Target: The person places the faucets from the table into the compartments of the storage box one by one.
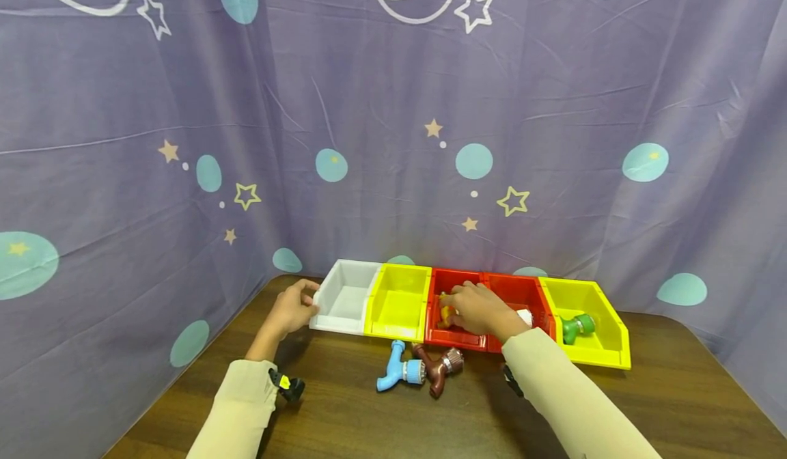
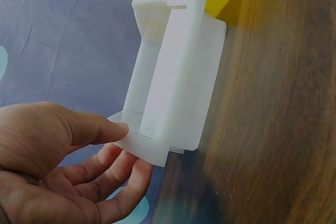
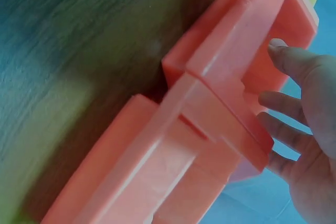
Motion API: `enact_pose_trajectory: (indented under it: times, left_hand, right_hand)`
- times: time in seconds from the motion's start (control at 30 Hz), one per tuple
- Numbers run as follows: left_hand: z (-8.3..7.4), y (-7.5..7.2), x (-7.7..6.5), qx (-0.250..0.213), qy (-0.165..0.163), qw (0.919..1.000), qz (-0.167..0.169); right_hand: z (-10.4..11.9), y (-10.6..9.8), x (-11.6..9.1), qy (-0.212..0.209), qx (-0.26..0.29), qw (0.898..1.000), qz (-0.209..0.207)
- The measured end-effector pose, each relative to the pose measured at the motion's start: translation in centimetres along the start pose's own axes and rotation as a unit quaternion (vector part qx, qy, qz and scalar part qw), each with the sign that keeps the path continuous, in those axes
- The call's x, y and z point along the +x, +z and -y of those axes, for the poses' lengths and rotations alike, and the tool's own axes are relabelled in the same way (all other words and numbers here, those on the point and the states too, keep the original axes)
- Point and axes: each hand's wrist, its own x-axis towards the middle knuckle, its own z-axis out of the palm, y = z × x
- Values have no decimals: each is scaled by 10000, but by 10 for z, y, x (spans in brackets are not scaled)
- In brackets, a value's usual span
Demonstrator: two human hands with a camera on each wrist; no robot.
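Observation:
My left hand pinches the end rim of a white plastic bin, thumb on top and fingers beneath. Over the left red bin my right hand reaches in from the side. A yellow-orange toy tap stands in that bin, close to the fingertips in the head view. In the right wrist view the fingers are apart over the red bin, with no tap visible between them. A light-blue tap and a brown tap lie on the table before the bins.
The bins stand in a joined row. A yellow bin sits beside the white one. The right red bin holds something white, partly hidden. In the far-right yellow bin lies a green tap. A purple curtain hangs behind.

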Motion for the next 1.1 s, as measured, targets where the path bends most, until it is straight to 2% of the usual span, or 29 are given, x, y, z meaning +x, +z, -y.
enact_pose_trajectory:
  times: [0.4,0.57,0.73,0.97,1.1]
  left_hand:
    - [-2,-1,-1,-53,87,9999,9]
    - [0,0,0,-122,73,9999,23]
    - [3,2,1,-148,42,9999,36]
    - [2,1,2,-170,-5,9998,46]
    - [3,1,2,-179,-8,9998,40]
  right_hand:
    - [-1,-22,-15,71,339,9990,-276]
    - [-4,-26,-24,55,422,9978,-514]
    - [-14,-30,-38,83,575,9938,-952]
    - [-34,-35,-58,324,995,9877,-1161]
    - [-45,-37,-71,402,1441,9812,-1217]
